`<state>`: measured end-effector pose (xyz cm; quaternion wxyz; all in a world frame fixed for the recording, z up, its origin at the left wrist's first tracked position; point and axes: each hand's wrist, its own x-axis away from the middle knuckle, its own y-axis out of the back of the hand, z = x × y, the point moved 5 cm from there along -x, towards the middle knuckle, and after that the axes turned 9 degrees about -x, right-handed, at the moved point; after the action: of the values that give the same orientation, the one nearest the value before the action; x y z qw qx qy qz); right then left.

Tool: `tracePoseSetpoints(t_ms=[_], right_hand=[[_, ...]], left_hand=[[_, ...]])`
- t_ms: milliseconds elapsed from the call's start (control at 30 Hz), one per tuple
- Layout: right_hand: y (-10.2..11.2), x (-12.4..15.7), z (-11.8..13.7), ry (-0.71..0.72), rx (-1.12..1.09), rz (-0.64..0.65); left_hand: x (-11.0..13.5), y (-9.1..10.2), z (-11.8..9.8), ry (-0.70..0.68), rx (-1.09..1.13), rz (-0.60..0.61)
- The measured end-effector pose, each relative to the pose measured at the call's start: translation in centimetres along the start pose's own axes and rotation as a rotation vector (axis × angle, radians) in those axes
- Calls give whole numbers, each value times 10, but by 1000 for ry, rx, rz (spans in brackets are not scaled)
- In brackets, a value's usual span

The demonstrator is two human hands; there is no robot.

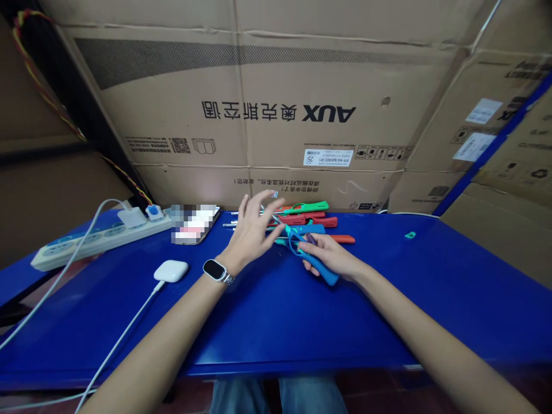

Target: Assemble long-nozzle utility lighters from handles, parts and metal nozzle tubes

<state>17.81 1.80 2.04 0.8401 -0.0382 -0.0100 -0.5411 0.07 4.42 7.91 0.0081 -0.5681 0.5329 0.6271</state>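
A blue long-necked lighter [325,271] is gripped in my right hand [334,253], its handle slanting toward me and its nozzle end pointing up and left. A small dark purple piece [310,238] shows beside the right fingers; I cannot tell what it is. My left hand [252,230] hovers by the nozzle end, fingers spread and curved. At its fingertips is a small white and blue square [272,194], like a sticker; whether it touches the hand is unclear. Behind both hands lie several more lighters, among them a green one [317,206], a red one [330,222] and an orange one [345,239].
On the blue table [379,322], a white earphone case [171,271] has a cable plugged in. A phone [209,224] and a white power strip [81,244] are at the left. A small green piece [410,235] lies at the right. Cardboard [267,80] walls the back.
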Motion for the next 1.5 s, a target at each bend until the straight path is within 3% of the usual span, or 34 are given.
tracePoseSetpoints(t_ms=[67,100,133,200,233,267,367,667,800,1133,1333,1400,1500], right_hand=[[-5,-3,0,43,-86,-91],[-7,-4,-1,64,-126,-137],[-9,-5,-1,80,-158,-179],[-15,-6,-5,97,-206,-235],[-17,-6,-7,104,-224,-254],[-20,-6,-9,112,-241,-268],[-29,-6,-14,148,-253,-292],[-45,-10,-19,233,-218,-321],[-46,-10,-17,252,-175,-347],[-44,-9,-18,272,-112,-383],[-43,-8,-19,217,-151,-376],[-45,-8,-18,215,-152,-367],[-47,-9,-18,245,-160,-364]], left_hand=[[5,-2,11,301,183,-200],[10,-10,15,469,320,-209],[15,-25,16,619,502,-127],[23,-60,0,742,910,212],[25,-70,-11,734,1058,325],[26,-76,-18,745,1142,352],[28,-80,-28,821,1262,313],[32,-70,-35,1039,1104,146],[31,-72,-35,1023,1100,40],[30,-71,-33,1015,1121,-35],[23,-73,-31,1007,1289,236],[21,-70,-30,1017,1314,200],[22,-67,-32,1044,1301,54]])
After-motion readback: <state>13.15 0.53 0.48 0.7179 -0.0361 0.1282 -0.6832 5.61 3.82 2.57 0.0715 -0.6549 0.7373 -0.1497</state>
